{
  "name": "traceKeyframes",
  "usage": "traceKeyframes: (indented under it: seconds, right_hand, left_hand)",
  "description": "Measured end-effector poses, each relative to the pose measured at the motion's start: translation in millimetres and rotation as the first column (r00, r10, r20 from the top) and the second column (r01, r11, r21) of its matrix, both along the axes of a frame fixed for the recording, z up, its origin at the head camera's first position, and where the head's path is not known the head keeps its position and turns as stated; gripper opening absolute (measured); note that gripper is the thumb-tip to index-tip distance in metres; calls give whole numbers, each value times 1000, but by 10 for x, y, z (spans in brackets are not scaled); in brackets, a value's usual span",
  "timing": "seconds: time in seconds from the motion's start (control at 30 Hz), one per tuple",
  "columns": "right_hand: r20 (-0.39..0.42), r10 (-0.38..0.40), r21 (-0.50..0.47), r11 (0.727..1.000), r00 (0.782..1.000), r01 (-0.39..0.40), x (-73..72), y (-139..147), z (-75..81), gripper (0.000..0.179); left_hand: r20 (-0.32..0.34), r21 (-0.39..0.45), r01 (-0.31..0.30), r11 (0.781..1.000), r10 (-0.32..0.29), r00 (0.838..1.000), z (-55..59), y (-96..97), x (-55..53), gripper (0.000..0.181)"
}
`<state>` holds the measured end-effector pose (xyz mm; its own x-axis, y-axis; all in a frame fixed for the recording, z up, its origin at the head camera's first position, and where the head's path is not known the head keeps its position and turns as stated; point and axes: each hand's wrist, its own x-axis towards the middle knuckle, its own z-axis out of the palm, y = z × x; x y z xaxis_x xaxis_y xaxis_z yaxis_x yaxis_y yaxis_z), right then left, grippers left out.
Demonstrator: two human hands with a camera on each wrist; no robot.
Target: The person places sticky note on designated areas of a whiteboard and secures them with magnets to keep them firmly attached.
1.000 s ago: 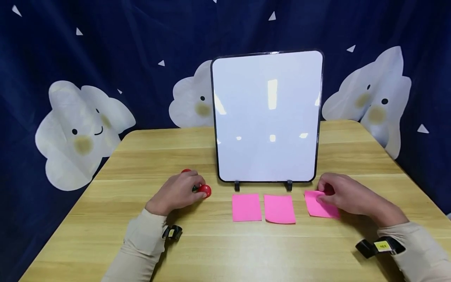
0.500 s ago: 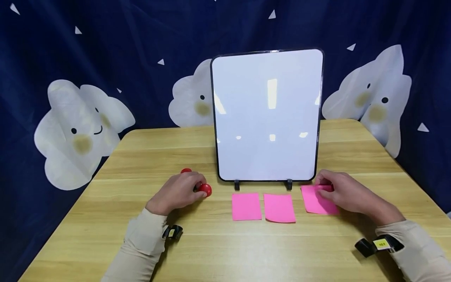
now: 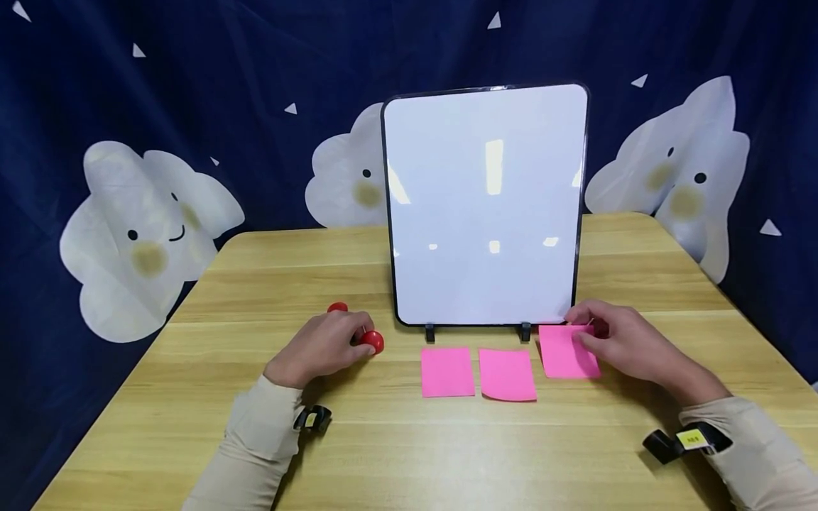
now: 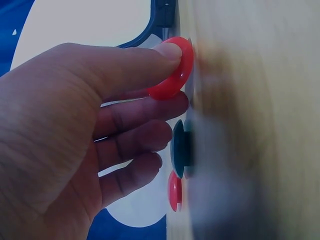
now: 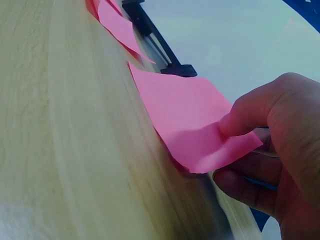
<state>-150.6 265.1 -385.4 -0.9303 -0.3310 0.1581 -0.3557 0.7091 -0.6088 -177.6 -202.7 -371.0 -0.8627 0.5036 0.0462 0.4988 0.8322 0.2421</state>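
My left hand (image 3: 322, 346) pinches a round red magnet (image 3: 372, 342) between thumb and fingers, just above the tabletop. Beside those fingers, a green magnet (image 4: 178, 148) and a second red magnet (image 4: 174, 191) rest on the table; in the head view the hand hides the green one. At the whiteboard's lower right corner, my right hand (image 3: 629, 341) pinches a pink sticky note (image 3: 565, 351) by its right side. The note is raised off the table and slightly bent. Two more pink notes, a left one (image 3: 447, 372) and a middle one (image 3: 508, 375), lie flat before the board.
A black-framed whiteboard (image 3: 486, 206) stands upright on the wooden table (image 3: 409, 454), held by small black feet (image 3: 525, 332). Behind the table hangs a dark blue curtain (image 3: 255, 57) with white clouds.
My right hand has shifted left and away from me, bringing the pink sticky note up against the whiteboard's lower right edge. The left hand has stayed almost still on the red magnet.
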Motion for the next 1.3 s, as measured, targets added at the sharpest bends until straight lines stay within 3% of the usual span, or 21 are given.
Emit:
traceKeyframes:
  seconds: [0.23,0.5,0.83,1.07,1.3]
  right_hand:
    - [-1,-37,-28,999,999,37,-3,-12,3,30]
    - [-114,-50,-61,997,992,43,-28,-21,-41,24]
    - [-107,-79,-117,991,991,66,7,-34,-45,17]
    - [-101,-109,-141,986,989,94,27,-33,-58,28]
    - [-122,-109,-164,982,987,88,46,-43,-62,28]
  left_hand:
    - [56,30,-21,999,20,998,-18,5,-6,23]
    - [105,111,5,994,-17,994,-34,-21,-39,25]
    - [128,231,82,969,-114,985,-46,-38,-66,23]
    - [123,310,112,944,-156,980,-53,-38,-88,20]
    - [107,370,96,924,-145,984,-66,-41,-85,22]
